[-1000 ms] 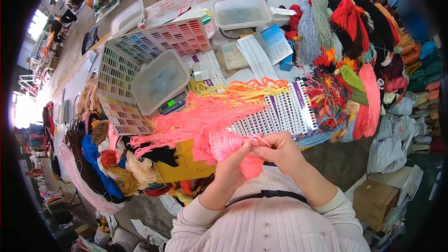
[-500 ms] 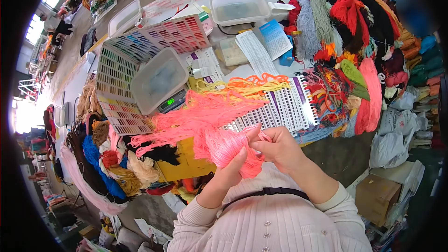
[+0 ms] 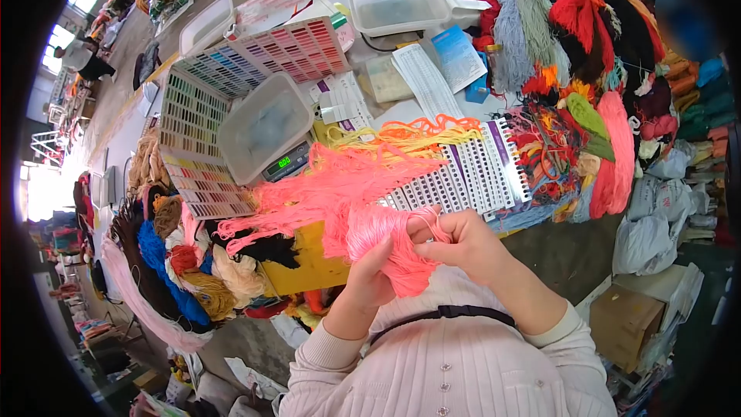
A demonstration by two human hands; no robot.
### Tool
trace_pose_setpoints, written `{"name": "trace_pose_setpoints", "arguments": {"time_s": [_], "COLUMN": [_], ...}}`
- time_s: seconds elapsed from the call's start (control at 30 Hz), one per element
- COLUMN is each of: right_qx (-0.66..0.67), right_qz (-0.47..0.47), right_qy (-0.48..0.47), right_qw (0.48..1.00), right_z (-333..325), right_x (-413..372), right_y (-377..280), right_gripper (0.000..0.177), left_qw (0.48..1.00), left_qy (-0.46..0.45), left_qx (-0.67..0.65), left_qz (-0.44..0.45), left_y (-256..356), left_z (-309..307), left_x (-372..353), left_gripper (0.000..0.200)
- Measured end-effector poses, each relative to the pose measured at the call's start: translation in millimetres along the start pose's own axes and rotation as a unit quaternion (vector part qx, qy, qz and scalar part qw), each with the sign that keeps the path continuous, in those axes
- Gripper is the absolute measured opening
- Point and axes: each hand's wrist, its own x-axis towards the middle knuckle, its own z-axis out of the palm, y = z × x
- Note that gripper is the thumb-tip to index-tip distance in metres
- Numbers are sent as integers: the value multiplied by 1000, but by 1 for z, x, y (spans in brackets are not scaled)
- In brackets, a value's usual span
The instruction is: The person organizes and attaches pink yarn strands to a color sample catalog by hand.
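A skein of pink yarn (image 3: 378, 235) is bunched between my hands, close to my waist. My left hand (image 3: 369, 278) wraps around its lower left side, the thumb lying over the strands. On the other side my right hand (image 3: 455, 243) pinches strands at the skein's edge, thumb against the fingers; exactly which strands are caught is hidden. More loose coral-pink yarn (image 3: 332, 177) spreads from the skein over the table's near side, partly covering a white spiral-bound card with rows of holes (image 3: 455, 177). Orange and yellow yarn (image 3: 424, 133) lies just behind it.
A folding colour chart (image 3: 202, 108) stands at the left. Beside it, a clear plastic tub (image 3: 266, 127) sits on a digital scale (image 3: 285, 162). Several yarn hanks, including grey-blue yarn (image 3: 509, 38), crowd the right side. A cardboard box (image 3: 627, 323) stands low at the right.
My left hand has shifted slightly down and left, and its thumb has moved on the skein. My right hand still pinches at the skein's edge. A distant person now shows at the upper left.
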Motion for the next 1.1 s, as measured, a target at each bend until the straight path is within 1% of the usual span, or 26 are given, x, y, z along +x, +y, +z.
{"name": "trace_pose_setpoints", "arguments": {"time_s": [0.1,0.13,0.2,0.23,0.3,0.33,0.43,0.6,0.7,0.8,0.9,0.93,1.0,1.03,1.1], "right_qx": [-4,35,111,122,145,139,124,111,76,-28,12,50,123,102,62], "right_qz": [35,40,48,59,83,80,71,60,73,10,48,57,76,70,57], "right_qy": [-17,-7,12,6,-6,-9,-16,-12,-7,-11,16,19,24,29,41], "right_qw": [999,999,993,991,986,987,990,992,994,999,999,997,989,992,996], "right_z": [-4,-4,-3,-3,-4,-6,-10,-10,-7,-9,-5,-7,-14,-13,-9], "right_x": [-4,-4,-5,-5,-8,-8,-8,-8,-10,-7,-9,-9,-11,-11,-12], "right_y": [-11,-11,-10,-13,-22,-20,-15,-16,-23,-9,-17,-16,-13,-14,-14], "right_gripper": [8,8,9,8,7,7,6,6,7,7,7,7,8,9,12], "left_qw": [1000,1000,996,992,995,994,980,981,979,980,982,983,978,975,978], "left_qy": [13,18,22,24,74,99,189,185,193,196,184,180,206,218,201], "left_qx": [-12,-20,-83,-114,-38,0,-47,-52,-52,-40,-34,-34,-42,-47,-48], "left_qz": [4,3,31,46,48,49,32,22,24,23,15,12,13,14,4], "left_y": [0,0,-1,-1,-3,-4,-6,-8,-7,-7,-5,-4,-6,-7,-6], "left_z": [1,0,3,4,5,6,14,12,16,17,16,16,12,11,14], "left_x": [-1,-1,-1,-1,-3,-3,0,0,1,2,3,3,0,-1,3], "left_gripper": [60,60,53,49,39,34,24,22,22,21,20,20,20,20,19]}}
